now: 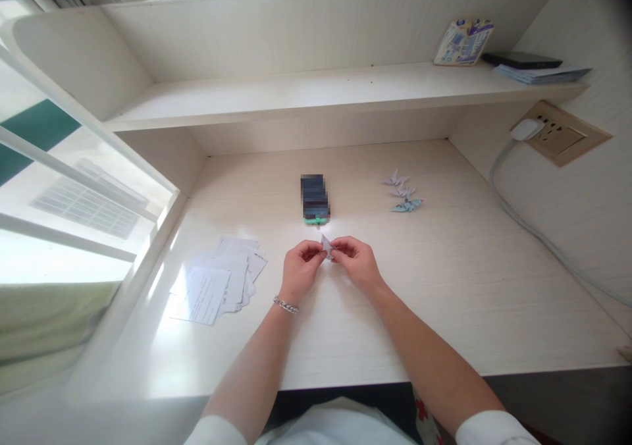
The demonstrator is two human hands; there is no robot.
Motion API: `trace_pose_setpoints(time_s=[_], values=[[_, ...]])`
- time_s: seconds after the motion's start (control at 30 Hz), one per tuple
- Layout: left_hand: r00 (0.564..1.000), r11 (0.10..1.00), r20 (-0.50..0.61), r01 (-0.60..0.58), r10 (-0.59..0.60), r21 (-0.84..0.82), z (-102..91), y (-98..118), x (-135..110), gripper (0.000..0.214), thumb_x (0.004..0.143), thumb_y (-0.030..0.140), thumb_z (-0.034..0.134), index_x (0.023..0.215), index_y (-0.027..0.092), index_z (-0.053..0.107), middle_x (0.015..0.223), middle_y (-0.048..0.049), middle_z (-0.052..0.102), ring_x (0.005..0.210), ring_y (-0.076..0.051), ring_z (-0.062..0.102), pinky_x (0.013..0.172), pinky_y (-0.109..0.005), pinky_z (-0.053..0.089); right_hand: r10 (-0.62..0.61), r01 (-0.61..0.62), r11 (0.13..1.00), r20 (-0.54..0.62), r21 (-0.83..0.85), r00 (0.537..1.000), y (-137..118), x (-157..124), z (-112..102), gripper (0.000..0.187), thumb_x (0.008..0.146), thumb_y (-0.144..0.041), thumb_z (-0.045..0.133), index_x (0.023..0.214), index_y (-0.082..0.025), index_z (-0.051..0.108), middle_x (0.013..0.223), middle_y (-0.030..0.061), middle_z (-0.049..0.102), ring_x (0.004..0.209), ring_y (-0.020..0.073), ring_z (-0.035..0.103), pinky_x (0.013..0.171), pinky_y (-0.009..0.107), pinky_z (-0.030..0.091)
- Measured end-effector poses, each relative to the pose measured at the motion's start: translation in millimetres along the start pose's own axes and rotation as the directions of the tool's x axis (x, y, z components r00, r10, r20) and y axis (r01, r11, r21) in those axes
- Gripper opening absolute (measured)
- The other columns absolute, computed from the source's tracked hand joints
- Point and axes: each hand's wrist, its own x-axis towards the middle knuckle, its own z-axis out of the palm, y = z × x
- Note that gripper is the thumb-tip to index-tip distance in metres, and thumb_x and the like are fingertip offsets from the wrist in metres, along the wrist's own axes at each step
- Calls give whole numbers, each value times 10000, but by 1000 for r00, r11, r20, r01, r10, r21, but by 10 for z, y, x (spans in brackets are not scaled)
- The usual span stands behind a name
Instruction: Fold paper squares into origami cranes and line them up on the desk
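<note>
Between my two hands, over the middle of the desk, is a small folded piece of white paper [326,244] with a pointed tip facing up. My left hand [302,267], with a chain bracelet at the wrist, pinches its left side. Thumb and fingers of my right hand [359,264] close on its right side. The fingertips cover much of the paper. Farther back on the right lie folded paper cranes: a light blue one [407,205] in front and pale ones [395,180] behind it. Loose printed paper sheets [212,287] lie overlapping left of my hands.
A phone [315,198] with a green edge lies just beyond my hands. Above the desk [444,287] runs a shelf [276,96] bearing a tissue pack [464,42] and a dark flat object [522,59] on papers. A cable [523,218] hangs from the wall socket [563,134] at right.
</note>
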Motion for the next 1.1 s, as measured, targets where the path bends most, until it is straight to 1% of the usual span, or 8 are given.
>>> trace_pose_setpoints(time_s=[0.33,0.53,0.67,0.77,0.83,0.9,1.0,1.1], values=[[1000,1000,18,-14,14,27,-10,-12,3,171,709,242,677,858,161,661,869,-63,684,793,-168,633,752,-304,500,14,-14,996,1,-89,1000,-7,-7,-14,195,660,-288,724,812,-179,670,770,47,673,733,193,624,698,325,507],[998,999,51,-27,28,-19,-8,-2,-9,239,714,243,681,934,165,636,914,-73,677,832,-173,636,771,-314,513,20,-19,999,2,-46,1000,0,1,-9,199,653,-307,731,783,-181,647,729,34,648,691,181,613,670,319,506],[1000,1000,27,-10,11,-28,-1,35,-19,215,757,326,640,899,166,626,882,-62,657,778,-155,617,681,-280,521,43,-43,999,18,-14,999,-10,16,-17,205,647,-320,728,762,-182,630,731,24,634,683,169,601,656,308,504],[1000,1000,-5,0,0,-28,-7,55,-18,237,785,369,601,922,176,618,781,-33,637,696,-133,591,628,-255,505,90,-90,996,76,-11,993,-27,13,-19,201,646,-319,722,749,-181,617,724,15,627,671,158,594,632,294,501],[1000,1000,-2,-5,5,15,-17,57,-12,252,791,382,592,931,176,631,752,-28,634,670,-127,578,619,-245,490,107,-108,994,127,-3,986,-38,5,-14,192,653,-308,715,752,-182,609,733,9,624,670,152,596,623,284,499],[1000,997,10,-8,7,71,-29,50,-3,257,796,397,579,887,169,652,751,-36,641,662,-130,571,608,-242,477,107,-111,994,156,16,982,-47,-5,-7,192,657,-297,713,772,-185,607,760,9,626,683,151,605,625,280,502],[1000,993,13,5,-7,119,-42,32,6,273,795,418,568,822,163,662,739,-42,647,642,-135,569,583,-242,467,101,-106,994,147,23,984,-52,-14,2,218,645,-303,726,792,-187,615,782,14,634,694,156,614,627,282,504],[999,994,-1,44,-44,100,-39,18,8,288,784,439,571,810,165,654,728,-41,647,620,-140,577,555,-245,475,106,-107,994,147,2,984,-47,-13,8,238,636,-334,731,789,-184,627,739,18,644,671,161,611,633,294,505]])
